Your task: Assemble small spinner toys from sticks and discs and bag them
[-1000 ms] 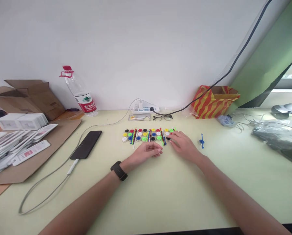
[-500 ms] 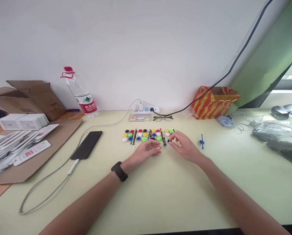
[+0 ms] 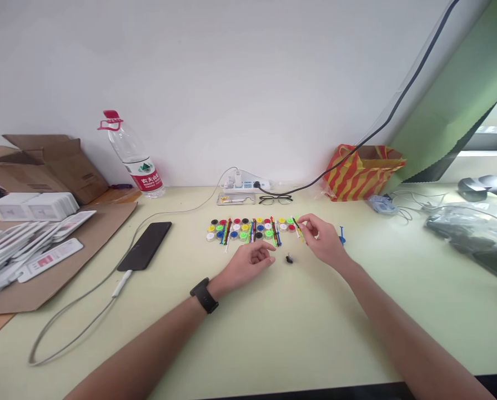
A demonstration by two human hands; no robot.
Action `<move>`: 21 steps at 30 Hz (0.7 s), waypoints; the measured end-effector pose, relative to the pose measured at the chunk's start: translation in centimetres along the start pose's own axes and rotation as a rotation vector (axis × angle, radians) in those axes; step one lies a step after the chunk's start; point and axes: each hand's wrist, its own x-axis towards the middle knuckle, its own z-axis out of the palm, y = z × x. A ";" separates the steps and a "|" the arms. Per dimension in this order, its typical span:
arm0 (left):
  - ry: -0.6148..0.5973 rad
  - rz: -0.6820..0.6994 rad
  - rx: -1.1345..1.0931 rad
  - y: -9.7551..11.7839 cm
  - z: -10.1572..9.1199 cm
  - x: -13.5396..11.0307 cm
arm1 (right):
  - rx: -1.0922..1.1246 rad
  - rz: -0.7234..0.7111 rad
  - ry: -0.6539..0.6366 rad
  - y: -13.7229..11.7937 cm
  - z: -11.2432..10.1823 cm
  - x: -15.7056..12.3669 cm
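Observation:
My right hand (image 3: 321, 240) is at the right end of a row of small parts, its thumb and index finger closed at a thin black plastic stick (image 3: 296, 223). White and yellow sticks lie right beside it. My left hand (image 3: 252, 260) rests in front of the row, fingers loosely curled and apart, holding nothing. Between the hands, a small black disc part (image 3: 289, 259) lies on the table. The row has several round coloured discs (image 3: 234, 235) with bundles of coloured sticks (image 3: 252, 230) between them. A blue stick with a disc (image 3: 342, 239) is partly behind my right hand.
Behind the row are eyeglasses (image 3: 275, 199), a clear case (image 3: 236, 199) and a power strip (image 3: 248, 186). A charging phone (image 3: 145, 246), water bottle (image 3: 142, 166), cardboard box (image 3: 52, 169) and white tags (image 3: 50, 260) are left. A striped bag (image 3: 356, 175) stands right.
My right hand has let go of the black disc part, leaving it on the table, and moved slightly right and up to the black stick. My left hand has stayed nearly in place.

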 end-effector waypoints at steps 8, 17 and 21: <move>-0.162 0.334 0.498 1.9 0.8 -1.7 | -0.215 -0.021 -0.251 2.2 -2.2 0.6; -0.195 0.316 0.433 2.0 0.6 -1.4 | -0.431 0.038 -0.205 2.0 -1.8 0.4; -0.238 0.299 0.345 2.1 0.0 -1.5 | -0.525 0.042 -0.208 2.5 -0.9 0.2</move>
